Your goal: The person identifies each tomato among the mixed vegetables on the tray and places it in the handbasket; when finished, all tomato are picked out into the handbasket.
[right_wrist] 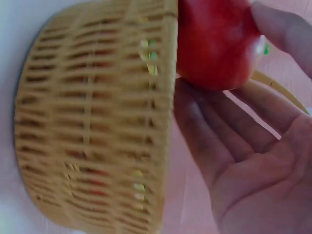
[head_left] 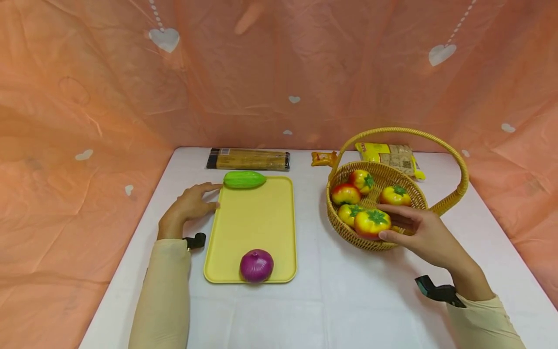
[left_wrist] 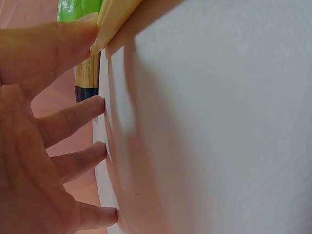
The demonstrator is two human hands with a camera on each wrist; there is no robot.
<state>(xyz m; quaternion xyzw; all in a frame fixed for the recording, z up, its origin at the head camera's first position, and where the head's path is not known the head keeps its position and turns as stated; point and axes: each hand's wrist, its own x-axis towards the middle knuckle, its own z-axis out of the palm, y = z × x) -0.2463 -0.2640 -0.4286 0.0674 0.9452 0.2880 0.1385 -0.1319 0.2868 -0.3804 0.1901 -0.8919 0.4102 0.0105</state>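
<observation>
My right hand [head_left: 425, 237] grips a yellow and red tomato [head_left: 372, 224] between thumb and fingers at the front rim of a wicker basket [head_left: 348, 236]. The right wrist view shows its red underside [right_wrist: 217, 44] at the rim. Several similar tomatoes [head_left: 395, 196] lie inside the basket. On the left, my left hand [head_left: 192, 206] is beside a yellow tray [head_left: 255, 218], its thumb at the tray's edge and its other fingertips on the tablecloth. A green cucumber-like vegetable [head_left: 244, 180] lies at the tray's far end, and a purple onion [head_left: 256, 265] at its near end.
Behind the tray lies a flat pack of thin sticks or noodles [head_left: 253, 159]. A small orange packet [head_left: 323, 158] and a yellow bag [head_left: 392, 157] sit near the back edge. The basket's tall handle [head_left: 401, 130] arches up. An orange curtain [head_left: 244, 87] hangs behind the white table [head_left: 296, 315].
</observation>
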